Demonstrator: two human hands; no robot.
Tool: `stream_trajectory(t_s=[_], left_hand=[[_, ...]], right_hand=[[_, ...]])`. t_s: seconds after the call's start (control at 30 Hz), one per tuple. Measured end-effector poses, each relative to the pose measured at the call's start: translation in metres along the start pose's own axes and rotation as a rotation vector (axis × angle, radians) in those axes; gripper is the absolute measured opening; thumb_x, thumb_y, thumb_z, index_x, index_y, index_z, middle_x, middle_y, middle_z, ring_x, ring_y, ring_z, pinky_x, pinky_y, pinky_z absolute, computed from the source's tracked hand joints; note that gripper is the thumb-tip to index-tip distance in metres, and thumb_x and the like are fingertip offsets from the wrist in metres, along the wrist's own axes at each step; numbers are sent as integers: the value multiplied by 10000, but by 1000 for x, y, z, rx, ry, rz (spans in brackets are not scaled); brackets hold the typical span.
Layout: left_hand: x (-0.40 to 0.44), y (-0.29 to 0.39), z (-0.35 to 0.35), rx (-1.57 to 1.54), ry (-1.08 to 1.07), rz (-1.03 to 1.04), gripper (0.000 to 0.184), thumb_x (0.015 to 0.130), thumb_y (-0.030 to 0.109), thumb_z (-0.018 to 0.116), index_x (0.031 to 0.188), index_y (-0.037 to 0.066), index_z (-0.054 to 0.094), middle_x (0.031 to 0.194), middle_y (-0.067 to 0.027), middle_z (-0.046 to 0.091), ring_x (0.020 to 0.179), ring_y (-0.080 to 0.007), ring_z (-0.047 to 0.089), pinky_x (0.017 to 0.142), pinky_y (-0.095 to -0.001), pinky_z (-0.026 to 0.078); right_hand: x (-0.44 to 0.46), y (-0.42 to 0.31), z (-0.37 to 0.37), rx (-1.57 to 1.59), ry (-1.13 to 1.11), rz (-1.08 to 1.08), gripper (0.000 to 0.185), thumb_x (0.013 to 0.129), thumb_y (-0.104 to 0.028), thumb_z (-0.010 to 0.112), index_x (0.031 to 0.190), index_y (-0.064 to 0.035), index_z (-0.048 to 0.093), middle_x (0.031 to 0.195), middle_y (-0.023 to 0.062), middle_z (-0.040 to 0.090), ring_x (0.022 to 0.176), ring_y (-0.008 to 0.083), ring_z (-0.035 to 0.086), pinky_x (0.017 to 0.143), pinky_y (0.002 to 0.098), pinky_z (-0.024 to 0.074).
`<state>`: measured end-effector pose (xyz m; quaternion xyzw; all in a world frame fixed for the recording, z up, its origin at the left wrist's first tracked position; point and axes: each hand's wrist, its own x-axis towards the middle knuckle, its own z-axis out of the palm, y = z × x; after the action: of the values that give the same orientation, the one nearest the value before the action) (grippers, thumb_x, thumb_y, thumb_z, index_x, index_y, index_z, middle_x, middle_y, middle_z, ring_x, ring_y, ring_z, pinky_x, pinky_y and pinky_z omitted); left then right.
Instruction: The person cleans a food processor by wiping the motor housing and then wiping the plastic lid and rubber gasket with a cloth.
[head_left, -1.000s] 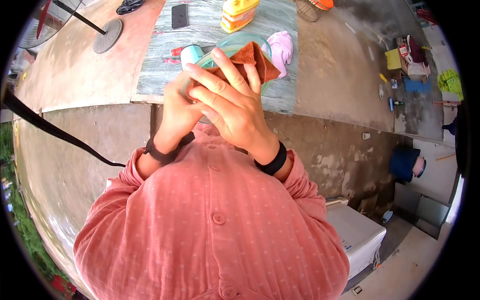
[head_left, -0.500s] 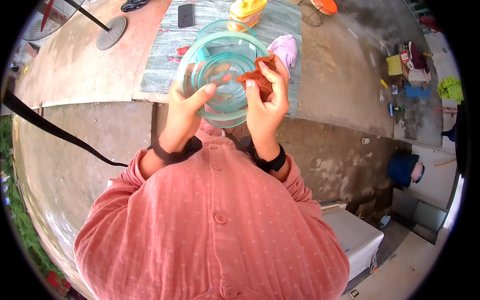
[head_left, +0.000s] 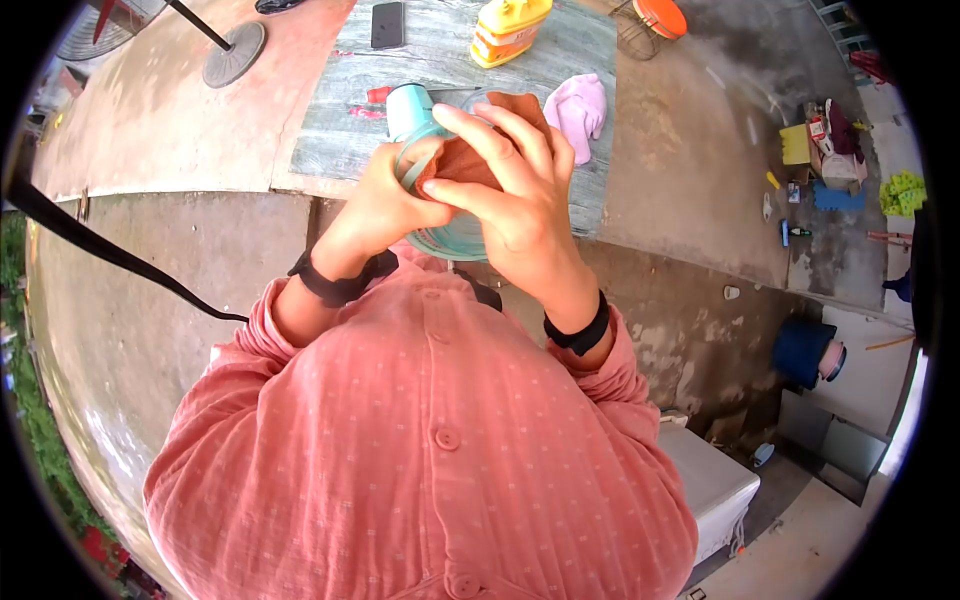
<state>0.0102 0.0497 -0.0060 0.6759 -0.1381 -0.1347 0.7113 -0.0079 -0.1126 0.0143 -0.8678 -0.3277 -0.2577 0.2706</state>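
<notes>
My left hand (head_left: 380,210) is closed around the near left side of a clear, green-tinted round container (head_left: 452,243). A brown cloth (head_left: 462,165) lies bunched against the container's rim, and my right hand (head_left: 520,190) grips both, its fingers bent over the cloth. The container is tilted, and much of it is hidden behind my hands and the cloth. Just beyond my left hand, a turquoise cup (head_left: 407,112) is on the grey wood-patterned table (head_left: 340,130). A lilac cloth (head_left: 576,115) lies crumpled to the right of my right hand.
A yellow jug (head_left: 510,30) and a black phone (head_left: 387,25) are at the table's far side. A red object (head_left: 379,95) lies near the cup. An orange-topped stool (head_left: 660,17) stands beyond the right edge, a round stand base (head_left: 234,54) to the left.
The container has tipped from showing its round opening to a tilted side view. My right hand has moved left over its rim with the brown cloth. More of the turquoise cup shows.
</notes>
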Motion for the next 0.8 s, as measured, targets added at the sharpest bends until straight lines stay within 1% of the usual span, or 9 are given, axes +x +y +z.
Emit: stream_trajectory(t_s=[0.13, 0.23, 0.33, 0.47, 0.53, 0.63, 0.67, 0.77, 0.8], left_hand=[[-9, 1, -1, -22, 39, -83, 319, 650, -3, 605, 968, 10, 602, 799, 15, 580, 724, -55, 499, 640, -219, 429], [-11, 9, 3, -302, 118, 14, 342, 698, -81, 559, 1040, -60, 570, 908, -105, 636, 785, -160, 623, 709, -275, 511], [-11, 4, 9, -426, 162, 46, 316, 713, -86, 551, 1029, -85, 557, 935, -145, 634, 791, -215, 646, 696, -296, 531], [-13, -4, 14, -401, 222, 108, 319, 721, -83, 547, 1040, -84, 544, 976, -155, 622, 804, -232, 649, 693, -296, 532], [-15, -5, 15, -450, 279, 73, 420, 739, 46, 637, 1110, -72, 479, 1033, -177, 583, 887, -295, 624, 721, -386, 543], [-10, -9, 16, -572, 375, 188, 427, 757, 29, 614, 1145, -58, 457, 1078, -175, 560, 943, -320, 601, 756, -399, 532], [-11, -10, 16, -550, 347, 170, 427, 779, 31, 593, 1171, -40, 443, 1142, -172, 526, 994, -332, 575, 801, -412, 513], [-8, 1, 26, -610, 289, 195, 387, 768, 25, 609, 1131, -29, 485, 1145, -175, 528, 964, -314, 594, 776, -408, 521], [-7, 0, 19, -683, 150, 170, 409, 792, 114, 614, 1144, -32, 465, 1197, -182, 485, 1012, -322, 569, 794, -411, 511]], right_hand=[[-2, 7, 3, -34, 35, -38, 268, 746, -150, 538, 971, -218, 667, 1255, 8, 504, 1094, 226, 469, 879, 397, 304], [-5, 24, 3, 125, 261, 66, 337, 713, -14, 592, 1038, -91, 640, 1257, 106, 492, 1048, 267, 489, 859, 365, 395], [-14, 18, 10, 118, 318, 173, 378, 694, 55, 598, 1062, -28, 616, 1252, 158, 483, 1014, 294, 500, 855, 368, 420], [-25, 10, 26, 200, 454, 307, 391, 712, 52, 577, 1102, 12, 580, 1255, 213, 457, 1041, 315, 479, 882, 385, 396], [-27, 5, 29, 163, 461, 346, 425, 706, 44, 587, 1129, 7, 561, 1271, 214, 440, 1060, 328, 465, 894, 395, 386], [-31, -1, 39, 149, 464, 417, 515, 682, 21, 617, 1186, -3, 514, 1299, 220, 393, 1104, 360, 434, 925, 420, 360], [-32, -1, 44, 227, 532, 454, 515, 676, 26, 618, 1180, -5, 518, 1281, 214, 398, 1110, 356, 433, 929, 418, 360], [-32, 7, 40, 341, 624, 526, 489, 655, 82, 592, 1132, -20, 558, 1202, 174, 427, 1099, 312, 462, 923, 378, 383], [-31, 13, 33, 400, 613, 550, 470, 655, 84, 589, 1112, -22, 574, 1198, 164, 434, 1088, 300, 470, 919, 370, 387]])
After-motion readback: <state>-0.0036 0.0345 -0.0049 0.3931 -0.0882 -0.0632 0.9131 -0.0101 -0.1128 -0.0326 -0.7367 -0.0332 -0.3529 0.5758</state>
